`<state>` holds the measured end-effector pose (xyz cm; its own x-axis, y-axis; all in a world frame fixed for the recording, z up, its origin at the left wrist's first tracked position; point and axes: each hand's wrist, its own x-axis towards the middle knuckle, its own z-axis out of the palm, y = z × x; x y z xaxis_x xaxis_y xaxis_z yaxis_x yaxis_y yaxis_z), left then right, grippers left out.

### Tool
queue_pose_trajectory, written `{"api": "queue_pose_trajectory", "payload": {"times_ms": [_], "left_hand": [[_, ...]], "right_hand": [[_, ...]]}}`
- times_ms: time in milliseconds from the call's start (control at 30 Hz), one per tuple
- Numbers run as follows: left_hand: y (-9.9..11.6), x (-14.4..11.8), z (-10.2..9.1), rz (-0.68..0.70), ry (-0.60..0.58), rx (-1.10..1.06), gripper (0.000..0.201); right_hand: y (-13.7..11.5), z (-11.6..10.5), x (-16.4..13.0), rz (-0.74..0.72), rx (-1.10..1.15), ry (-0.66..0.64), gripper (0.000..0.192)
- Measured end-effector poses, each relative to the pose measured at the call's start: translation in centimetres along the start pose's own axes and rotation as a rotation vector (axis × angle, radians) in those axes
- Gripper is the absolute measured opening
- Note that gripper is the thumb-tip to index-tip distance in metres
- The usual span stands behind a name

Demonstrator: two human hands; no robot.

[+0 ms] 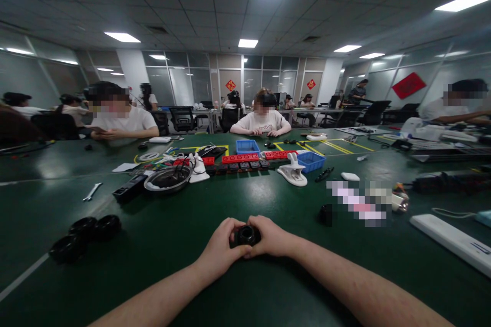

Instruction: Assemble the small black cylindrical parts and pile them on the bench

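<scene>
Between my hands, low over the green table, is a small round black part (246, 235) with a hole in its middle. My left hand (224, 242) wraps its fingers round the left side, and my right hand (268, 236) grips it from the right. The thumbs come together at the near edge. Fingers cover most of its sides, so its full shape and exact kind are hidden. Off to the left lie several black ring-shaped parts (68, 248) in a cluster. Another small black piece (325, 214) sits to the right of my right hand, partly blurred out.
A wrench (92, 191), a black box-shaped device (129, 187) and a round metal tray (168, 182) lie at left. Farther back are red sockets (240, 158), a white clip stand (293, 170) and blue bins (247, 146). At right lies a long white bar (452, 242). People sit around the table.
</scene>
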<state>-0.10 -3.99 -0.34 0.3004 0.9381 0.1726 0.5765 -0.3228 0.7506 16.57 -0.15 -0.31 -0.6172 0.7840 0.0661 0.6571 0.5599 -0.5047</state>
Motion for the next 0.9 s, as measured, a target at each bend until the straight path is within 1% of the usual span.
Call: {"api": "queue_pose_trajectory", "payload": {"times_ms": [167,267,333,433,500,600,700,900], "left_hand": [[-0.3,0.0,0.3,-0.026,0.035,-0.001,0.027],[-0.3,0.1,0.3,-0.03,0.037,-0.008,0.028],[-0.3,0.2,0.1,-0.017,0.021,-0.01,0.028],[-0.2,0.3,-0.2,0.015,-0.018,-0.002,0.03],[-0.2,0.3,-0.3,0.031,-0.035,0.003,0.031],[-0.2,0.4,-0.4,0.043,-0.052,-0.001,0.033],[-0.1,0.3,-0.5,0.047,-0.07,-0.014,0.034],[-0.1,0.2,-0.6,0.056,-0.07,-0.024,0.034]], "right_hand": [[-0.8,1.3,-0.1,0.063,-0.213,0.135,0.046],[-0.9,1.4,-0.3,0.042,-0.244,0.159,0.051],[-0.8,0.9,-0.3,-0.023,-0.176,0.118,0.055],[-0.1,-0.3,-0.2,-0.146,-0.021,-0.028,0.057],[0.5,-1.0,-0.1,-0.196,0.057,-0.117,0.053],[1.1,-1.7,0.1,-0.245,0.138,-0.193,0.042],[1.4,-1.8,0.2,-0.26,0.19,-0.22,0.036],[1.4,-1.7,0.1,-0.206,0.234,-0.218,0.034]]}}
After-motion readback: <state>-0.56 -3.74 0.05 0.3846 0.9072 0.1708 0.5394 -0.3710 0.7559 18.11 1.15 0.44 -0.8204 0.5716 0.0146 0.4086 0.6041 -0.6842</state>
